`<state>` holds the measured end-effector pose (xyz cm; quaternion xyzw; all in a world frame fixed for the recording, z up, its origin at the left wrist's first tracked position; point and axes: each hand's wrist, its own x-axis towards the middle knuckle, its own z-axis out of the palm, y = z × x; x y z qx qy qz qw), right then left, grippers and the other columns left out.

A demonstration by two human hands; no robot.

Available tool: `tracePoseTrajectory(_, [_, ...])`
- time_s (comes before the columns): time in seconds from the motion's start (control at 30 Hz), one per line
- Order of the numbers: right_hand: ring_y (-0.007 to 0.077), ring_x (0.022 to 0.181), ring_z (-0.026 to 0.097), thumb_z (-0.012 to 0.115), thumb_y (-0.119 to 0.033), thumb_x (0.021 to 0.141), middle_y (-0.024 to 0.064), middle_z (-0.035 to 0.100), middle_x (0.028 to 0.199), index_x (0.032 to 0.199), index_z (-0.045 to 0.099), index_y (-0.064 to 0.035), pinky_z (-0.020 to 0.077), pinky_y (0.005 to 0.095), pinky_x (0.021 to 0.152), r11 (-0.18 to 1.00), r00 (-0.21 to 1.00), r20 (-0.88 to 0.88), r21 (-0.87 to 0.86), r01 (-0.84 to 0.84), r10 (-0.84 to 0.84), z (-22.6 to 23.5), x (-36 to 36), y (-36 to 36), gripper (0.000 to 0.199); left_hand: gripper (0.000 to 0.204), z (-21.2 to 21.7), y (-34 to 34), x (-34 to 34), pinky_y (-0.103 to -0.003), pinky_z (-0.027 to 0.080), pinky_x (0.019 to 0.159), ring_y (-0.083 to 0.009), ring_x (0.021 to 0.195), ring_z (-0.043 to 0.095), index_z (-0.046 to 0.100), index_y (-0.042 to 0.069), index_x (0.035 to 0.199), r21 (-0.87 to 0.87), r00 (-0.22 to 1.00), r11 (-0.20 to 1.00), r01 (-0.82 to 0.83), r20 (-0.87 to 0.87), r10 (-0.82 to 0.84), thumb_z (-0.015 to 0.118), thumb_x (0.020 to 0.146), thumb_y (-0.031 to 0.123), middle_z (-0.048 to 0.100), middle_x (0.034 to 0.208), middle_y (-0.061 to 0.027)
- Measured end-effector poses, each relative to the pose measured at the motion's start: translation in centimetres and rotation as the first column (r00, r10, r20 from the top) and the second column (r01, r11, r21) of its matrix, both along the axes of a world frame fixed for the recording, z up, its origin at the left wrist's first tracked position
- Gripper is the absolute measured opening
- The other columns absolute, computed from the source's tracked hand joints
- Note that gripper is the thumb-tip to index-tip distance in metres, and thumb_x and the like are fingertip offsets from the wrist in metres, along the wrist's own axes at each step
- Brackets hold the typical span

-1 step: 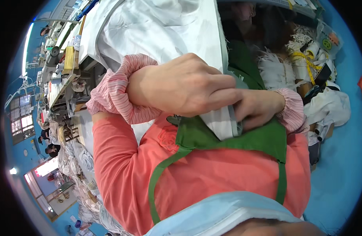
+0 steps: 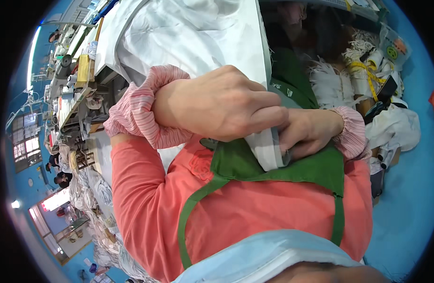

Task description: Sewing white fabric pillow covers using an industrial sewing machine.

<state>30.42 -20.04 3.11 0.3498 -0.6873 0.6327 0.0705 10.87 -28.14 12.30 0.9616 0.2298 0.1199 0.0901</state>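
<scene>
A wide piece of white fabric [image 2: 193,40] spreads from the far side toward my chest. Its straight right edge runs down between my two hands, and a narrow folded end hangs below them. My left hand [image 2: 221,104] lies over the fabric, fingers closed and pinching the edge. Close against it, my right hand [image 2: 311,129] has its fingers curled round the same edge from the right. The left fingertips are hidden where the hands meet. Behind the hanging end is the green apron [image 2: 292,167] that I wear.
To the right are a bundle of frayed white strips [image 2: 332,82], a yellow tape measure [image 2: 370,78] and a crumpled white cloth [image 2: 394,127]. On the left stand cluttered worktables [image 2: 75,106] and a heap of cloth [image 2: 92,188]. Two people [image 2: 61,179] sit farther off.
The hanging end of the fabric has shifted slightly to the right and down between my hands. Both hands stay almost in place and keep their hold.
</scene>
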Motion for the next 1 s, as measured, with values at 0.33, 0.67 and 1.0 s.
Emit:
tracePoseTrajectory(0.33, [0.0229,0.09,0.065,0.075,-0.003,0.072,0.0081,0.066,0.109,0.107,0.069,-0.0025,0.0553,0.0321,0.074,0.078,0.288,-0.74,0.305,0.949,-0.608,1.1,-1.7,5.5,0.035,0.021,-2.6,-0.5,1.5,-0.033,0.039,0.041,-0.0186,0.055,0.049,0.044,0.007,0.064,0.067,0.974,0.996,0.066,0.214,-0.079,0.065,0.06,0.007,0.039,0.066,-0.0036])
tracePoseTrajectory(0.67, [0.0232,0.073,0.064,0.067,-0.002,0.061,0.0096,0.067,0.087,0.089,0.07,0.0032,0.0538,0.0306,0.06,0.178,0.334,-0.805,0.283,0.943,-0.491,-0.1,-2.4,7.7,0.029,0.015,-3.4,1.8,-0.2,-0.033,0.044,0.045,-0.0213,0.06,0.054,0.049,0.006,0.071,-0.144,0.931,0.966,0.214,0.331,-0.157,0.064,0.072,0.007,0.045,0.072,-0.0062])
tracePoseTrajectory(1.0, [0.0245,0.071,0.058,0.061,-0.001,0.072,0.0078,0.062,0.079,0.093,0.067,0.0012,0.0505,0.0328,0.06,0.346,0.539,-0.307,0.505,0.791,-0.784,-10.5,-2.1,8.8,0.022,0.055,-18.8,15.2,-26.1,-0.045,0.043,0.103,-0.0378,0.122,0.054,0.06,0.004,0.129,0.178,0.187,0.158,-0.971,0.16,0.969,0.063,0.093,0.046,0.057,0.134,-0.0193])
